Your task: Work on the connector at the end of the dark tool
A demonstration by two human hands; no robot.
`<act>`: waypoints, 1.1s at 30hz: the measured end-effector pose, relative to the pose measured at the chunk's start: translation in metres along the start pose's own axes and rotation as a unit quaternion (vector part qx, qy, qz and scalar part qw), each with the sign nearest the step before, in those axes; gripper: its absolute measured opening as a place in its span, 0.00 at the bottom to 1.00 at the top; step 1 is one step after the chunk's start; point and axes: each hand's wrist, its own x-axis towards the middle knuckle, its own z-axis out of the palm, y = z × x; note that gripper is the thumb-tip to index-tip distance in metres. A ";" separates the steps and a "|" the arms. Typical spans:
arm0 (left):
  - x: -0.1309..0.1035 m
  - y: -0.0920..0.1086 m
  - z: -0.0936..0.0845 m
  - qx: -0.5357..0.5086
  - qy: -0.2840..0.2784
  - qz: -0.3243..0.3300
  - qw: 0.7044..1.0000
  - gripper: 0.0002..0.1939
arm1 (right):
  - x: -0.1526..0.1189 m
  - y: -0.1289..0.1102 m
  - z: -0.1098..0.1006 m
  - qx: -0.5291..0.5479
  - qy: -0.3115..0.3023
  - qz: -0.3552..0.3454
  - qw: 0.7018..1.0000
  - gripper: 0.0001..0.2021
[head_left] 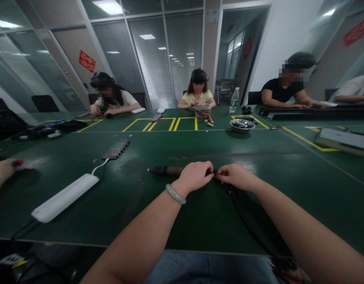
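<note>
The left hand (196, 174) is closing over the near end of a dark cylindrical tool (165, 170) that is lying on the green table (199, 213), its fingers curled around the body. The right hand (235, 175) is pinching, fingertips drawn narrow, at a small dark part just where the tool meets a black cable (243, 213); the two hands are almost touching. A pale bangle (175, 194) is sitting on the left wrist. To the left a white power strip (65, 198) is lying flat, and farther off another person's hand (2, 170) is resting. Beyond, a metal bowl (242, 125) and a water bottle (234, 100) are standing near seated people
</note>
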 end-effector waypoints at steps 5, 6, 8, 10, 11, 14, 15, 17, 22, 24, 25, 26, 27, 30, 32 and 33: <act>-0.001 0.000 -0.002 0.000 0.006 0.007 1.000 0.09 | 0.000 0.001 0.000 0.001 -0.001 -0.009 1.000 0.12; -0.001 0.000 -0.002 0.000 0.007 0.009 1.000 0.09 | 0.001 0.002 0.000 0.000 -0.001 -0.009 1.000 0.12; -0.001 0.000 -0.001 0.000 0.008 0.012 1.000 0.09 | 0.001 0.003 0.001 -0.002 -0.003 -0.007 1.000 0.12; -0.001 -0.001 -0.001 0.000 0.011 0.019 1.000 0.09 | 0.002 0.004 0.001 -0.004 -0.004 -0.007 1.000 0.12; -0.001 -0.001 0.000 0.001 0.013 0.022 1.000 0.08 | 0.002 0.004 0.001 -0.004 -0.003 -0.007 1.000 0.12; 0.000 0.000 0.000 0.005 0.016 0.025 1.000 0.08 | 0.003 0.004 0.001 -0.003 -0.004 -0.011 1.000 0.12; 0.000 0.000 -0.001 0.007 0.016 0.025 1.000 0.08 | 0.002 0.004 0.001 -0.003 -0.003 -0.012 1.000 0.11; 0.000 0.001 -0.002 0.011 0.011 0.031 0.999 0.07 | 0.002 0.004 0.001 -0.005 0.000 -0.011 1.000 0.11; 0.000 0.001 -0.002 0.011 0.012 0.046 0.999 0.06 | 0.000 0.003 0.001 -0.003 0.001 -0.012 1.000 0.12; 0.000 0.000 -0.001 0.007 0.015 0.037 0.999 0.06 | 0.000 0.003 0.000 -0.002 0.001 -0.011 1.000 0.12; 0.000 -0.001 0.000 0.006 0.015 0.030 0.999 0.07 | 0.000 0.003 0.000 -0.003 0.001 -0.010 1.000 0.12; 0.000 -0.001 0.001 0.005 0.015 0.026 1.000 0.07 | 0.000 0.003 0.001 -0.003 0.000 -0.010 1.000 0.12; 0.000 -0.001 0.001 0.006 0.016 0.023 1.000 0.07 | 0.001 0.004 0.001 -0.003 0.000 -0.010 1.000 0.12; 0.000 -0.002 0.001 0.008 0.020 0.024 0.999 0.08 | 0.001 0.003 0.001 -0.001 0.000 -0.011 1.000 0.12; 0.000 -0.001 0.000 0.006 0.015 0.023 1.000 0.08 | 0.001 0.003 0.000 0.001 -0.003 -0.007 1.000 0.12; 0.000 -0.001 0.000 0.005 0.010 0.021 1.000 0.08 | 0.001 0.002 0.000 0.002 -0.005 -0.004 1.000 0.12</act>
